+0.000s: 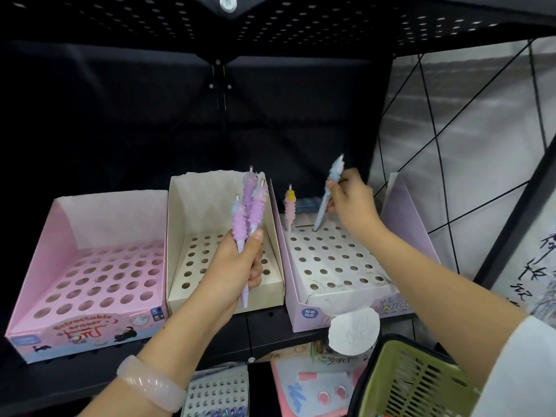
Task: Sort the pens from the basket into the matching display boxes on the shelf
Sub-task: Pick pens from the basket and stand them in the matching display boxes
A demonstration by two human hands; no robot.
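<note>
Three display boxes with hole grids stand on the black shelf: a pink box [75, 236] at left, a cream box [207, 206] in the middle, a lilac box [403, 212] at right. My left hand [240, 263] grips three purple ribbed pens [251, 206] upright in front of the cream box. My right hand [352, 203] pinches a light blue pen [326, 197], tilted, with its tip at a back-row hole of the lilac box. A pink pen with a yellow top [290, 209] stands in that box's back left corner. The green basket [400, 383] sits at bottom right.
A perforated black shelf [270, 19] hangs overhead. Below the shelf edge lie another hole-grid box [216, 392], a pink packet [313, 389] and a white round label [355, 329]. A wire grid panel [451, 130] closes the right side.
</note>
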